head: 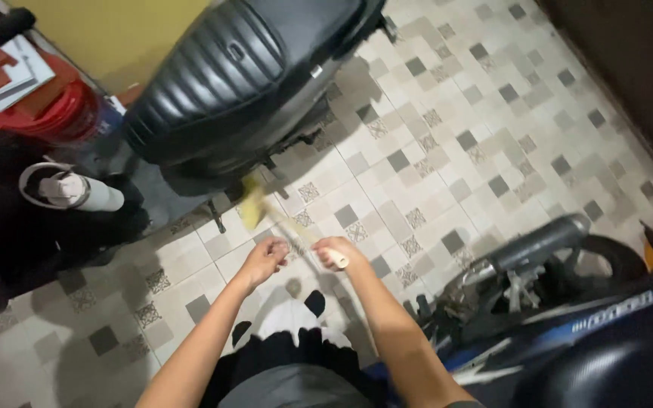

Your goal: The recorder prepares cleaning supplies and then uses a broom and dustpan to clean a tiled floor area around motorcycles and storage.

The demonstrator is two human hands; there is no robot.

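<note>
Patterned beige floor tiles lie between a black scooter seat and a blue motorbike. Both hands grip a pale stick-like tool, blurred yellow at its far end: left hand closed around it, right hand clamped on its white handle. A red basket at left holds papers.

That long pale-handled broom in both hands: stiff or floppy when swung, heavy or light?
The broom probably handles light: the right hand and left hand hold its thin handle close together near the top end. The handle looks straight, so likely stiff. The yellowish head near the black scooter is blurred; its bristles probably flex against the tiled floor.
</note>
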